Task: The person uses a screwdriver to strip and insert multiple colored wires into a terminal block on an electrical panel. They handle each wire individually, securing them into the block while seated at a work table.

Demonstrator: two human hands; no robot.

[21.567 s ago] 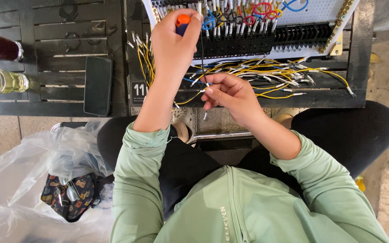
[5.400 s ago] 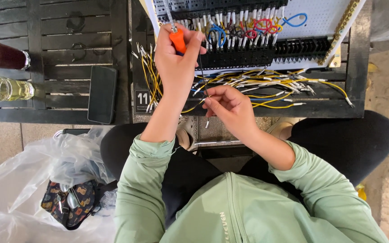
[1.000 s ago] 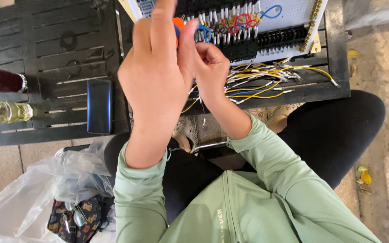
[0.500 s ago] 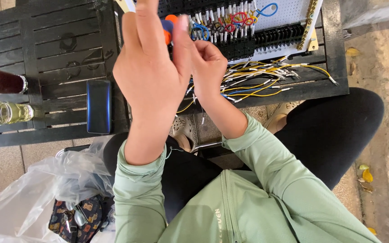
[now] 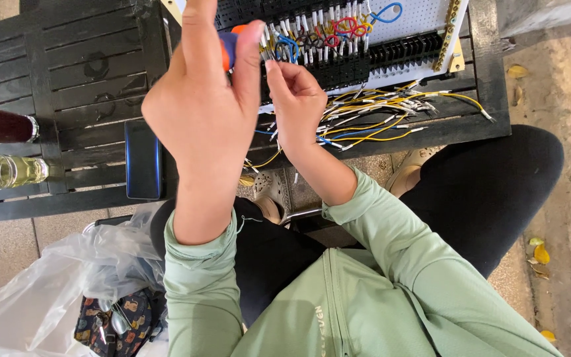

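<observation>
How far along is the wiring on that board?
Partly done: red, blue and yellow loops already sit in the terminal strips on the white board. In hand: the left hand grips an orange-handled screwdriver while the right hand pinches something small. Left: a pile of loose yellow wires on the table.

There is only the one camera, worn on my head, looking steeply down over my chest and lap. My raised left hand (image 5: 199, 112) sits very close to it; the dark slatted table (image 5: 67, 73) lies farther below, filling the upper frame.
</observation>
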